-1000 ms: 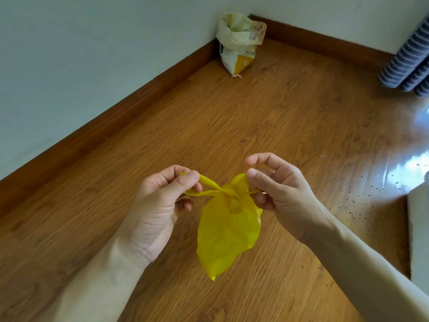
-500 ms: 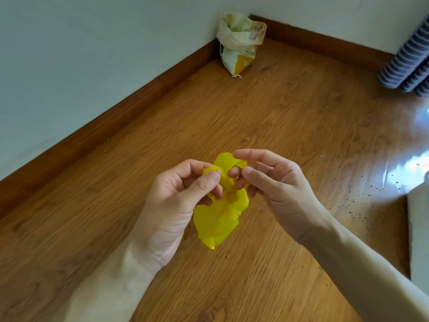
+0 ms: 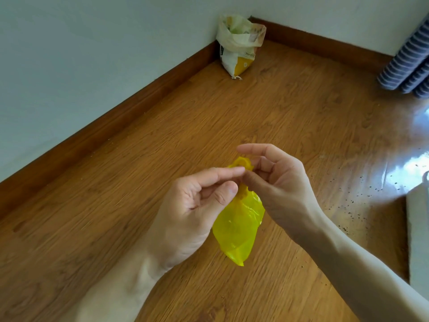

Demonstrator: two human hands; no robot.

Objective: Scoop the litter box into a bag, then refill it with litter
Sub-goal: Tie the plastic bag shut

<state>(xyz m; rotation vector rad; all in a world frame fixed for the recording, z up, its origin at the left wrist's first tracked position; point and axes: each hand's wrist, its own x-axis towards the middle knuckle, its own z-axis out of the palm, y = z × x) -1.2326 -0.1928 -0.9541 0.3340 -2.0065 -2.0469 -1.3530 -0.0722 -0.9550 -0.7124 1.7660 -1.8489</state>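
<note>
Yellow plastic bag [image 3: 239,225] hangs between your hands: left hand [image 3: 197,210] and right hand [image 3: 278,182] together, both pinching its gathered neck, likely to knot it. Litter sack [image 3: 239,45] stands well beyond them.

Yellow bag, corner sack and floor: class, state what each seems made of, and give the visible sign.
Yellow bag: thin glossy plastic film, translucent and crinkled where both hands hold it.
Corner sack: probably printed plastic or woven sacking; its rolled top holds stiff creases.
Floor: wood or wood-look laminate, grain lines, shiny glare at right.
</note>
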